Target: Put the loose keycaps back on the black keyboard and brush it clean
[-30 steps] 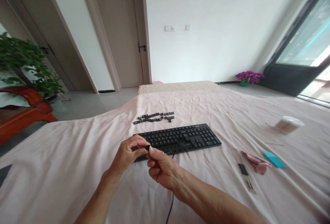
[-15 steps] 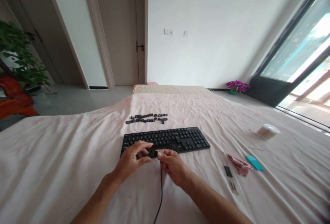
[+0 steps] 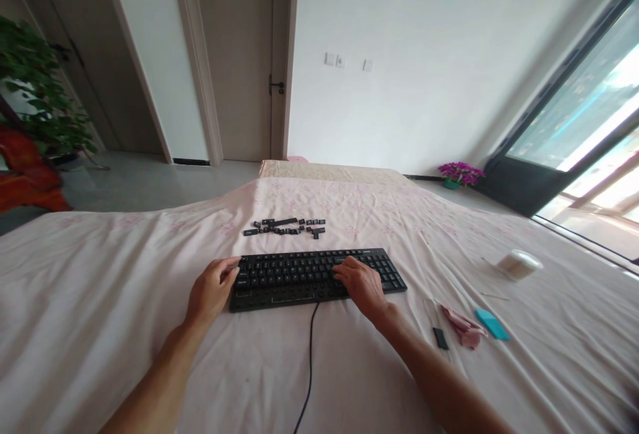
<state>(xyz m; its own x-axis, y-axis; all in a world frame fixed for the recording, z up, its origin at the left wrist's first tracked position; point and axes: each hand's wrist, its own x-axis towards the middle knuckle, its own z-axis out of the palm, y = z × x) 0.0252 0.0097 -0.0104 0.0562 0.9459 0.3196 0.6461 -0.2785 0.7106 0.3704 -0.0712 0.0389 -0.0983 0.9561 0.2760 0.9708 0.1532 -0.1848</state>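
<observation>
Black full-size keyboard (image 3: pixel 294 273) sits dead centre of the frame on the bed with the pale pink floral sheet (image 3: pixel 114 287). Long axis runs left-right across the picture, number pad at the right end. Its black cable (image 3: pixel 310 354) comes off the near edge and runs down to the bottom of the frame.

Left hand (image 3: pixel 210 291): at the keyboard's left end, fingers half-curled, tips touching the end edge. Can't tell if it actually grips the edge or just rests against it.

Right hand (image 3: pixel 362 283): palm down, flat on the keys, right of middle, just short of the number pad. Fingers loosely spread, nothing held.

So both hands are on the keyboard, one at the left end and one on the right half, flanking the long axis. Neither is clearly nearer; both touch.

Row of loose black keycaps (image 3: pixel 285 225) lies on the sheet just above the keyboard in the frame, apart from it, out of reach of both hands as they lie now.

Lower right, well apart: white round container (image 3: pixel 519 264), teal flat piece (image 3: pixel 492 324), crumpled pink cloth (image 3: pixel 462 326), small black tool (image 3: pixel 440 338).
</observation>
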